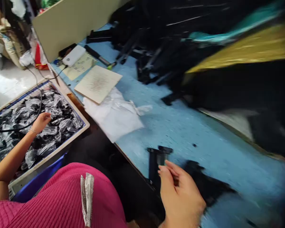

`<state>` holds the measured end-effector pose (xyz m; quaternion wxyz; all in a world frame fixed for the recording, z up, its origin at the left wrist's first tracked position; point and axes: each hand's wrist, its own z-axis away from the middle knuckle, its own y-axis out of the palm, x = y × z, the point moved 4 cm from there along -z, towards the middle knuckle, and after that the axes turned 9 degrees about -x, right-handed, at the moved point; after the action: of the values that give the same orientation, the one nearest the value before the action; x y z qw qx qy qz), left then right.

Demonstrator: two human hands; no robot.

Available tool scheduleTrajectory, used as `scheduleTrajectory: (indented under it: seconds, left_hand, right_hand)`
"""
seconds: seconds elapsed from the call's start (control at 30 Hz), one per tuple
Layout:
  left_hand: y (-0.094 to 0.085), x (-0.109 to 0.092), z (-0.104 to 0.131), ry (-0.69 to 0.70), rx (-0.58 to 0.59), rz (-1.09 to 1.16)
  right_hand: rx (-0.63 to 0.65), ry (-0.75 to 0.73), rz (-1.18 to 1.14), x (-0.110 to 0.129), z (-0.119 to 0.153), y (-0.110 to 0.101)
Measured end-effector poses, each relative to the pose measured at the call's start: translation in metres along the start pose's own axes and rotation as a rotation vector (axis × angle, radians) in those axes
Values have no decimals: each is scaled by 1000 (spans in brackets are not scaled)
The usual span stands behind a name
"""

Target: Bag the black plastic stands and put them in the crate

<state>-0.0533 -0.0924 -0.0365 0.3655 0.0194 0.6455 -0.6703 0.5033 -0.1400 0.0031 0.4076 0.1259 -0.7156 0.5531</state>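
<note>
My left hand (42,123), with a bracelet at the wrist, is over the tray of wrapped pieces (55,104) at the left; its fingers are bent together, and what they hold, if anything, is too small to name. At the table's front edge my right hand (180,190) has thumb and fingertips pressed together at a black plastic part (160,156). That part has two wide-topped upright pieces and is blurred. Beside my right hand lies a dark, smeared heap of black parts (206,180).
A white plastic bag (114,115) and a square board (98,83) lie on the blue table (142,126). Behind them are a white power bank (74,55) with a cable and a black-handled tool (97,55). Black parts and yellow sheeting (247,47) pile up at the back right.
</note>
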Motion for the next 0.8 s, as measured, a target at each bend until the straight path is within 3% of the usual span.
scheduleTrajectory:
  seconds: [0.1,0.17,0.23,0.3,0.4,0.5,0.6,0.7,0.8]
  left_hand:
    - [56,-134,39,670,179,177]
    - [84,-209,74,972,190,198]
    - [108,-262,94,1055,98,77]
    - [126,-292,96,1014,34,-95]
    - [140,-305,77,934,89,-192]
    - [138,-301,51,841,188,-14]
    - [130,-297,33,745,296,194]
    - [125,-296,26,663,421,330]
    - [123,-295,27,552,452,373]
  right_hand:
    - [10,-187,377,-18,-11,-12]
    - [75,-201,447,-26,-10,-9]
    - [54,-197,430,-26,-5,-8]
    - [-9,-217,373,-16,0,-11]
    - [-50,-222,374,1,1,-16]
    - [21,-210,540,13,-9,-13]
    - [125,-288,598,21,-21,-2]
    - [193,-373,565,26,-27,3]
    - [203,-382,463,29,-25,3]
